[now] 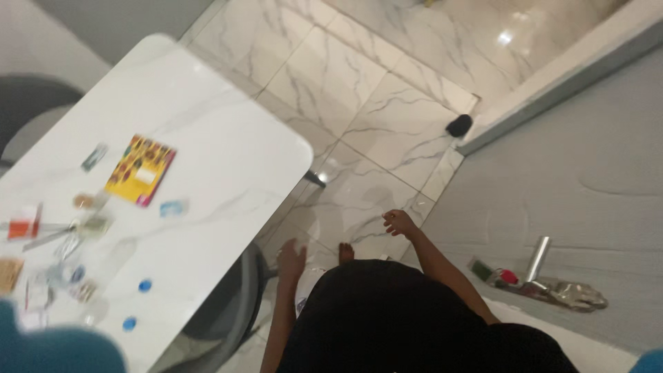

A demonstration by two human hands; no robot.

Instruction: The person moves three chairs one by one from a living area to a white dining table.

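White marble-look table, rounded corner, glossy top, sits to the person's left. Left hand hangs just off the table's near edge, beside it, not touching; fingers spread, flat, holding nothing. Right hand is out in front over the floor, fingers loosely curled, empty as far as I can tell. 1 bare foot shows between the 2 hands.

Nearest things to the left hand are on the table, well apart from it:
- 2 small blue round caps, plastic-looking, near the table's front edge.
- 1 yellow flat card, rectangular, printed with small pictures, pink edge.
- 1 orange-and-white small box.
- 1 pale blue small packet.
- Clutter of small packets and a thin metal tool at the left edge, too blurred to count.

Floor: large glossy tiles, white with grey veins. 1 small black object lies on it by the wall base.

Right side: grey soft padded surface, matte. On it, 1 shiny metal cylinder, standing tilted, next to crumpled foil-like wrapping with a red and green bit at its left end. All well apart from the right hand.

Dark grey chair is tucked under the table.
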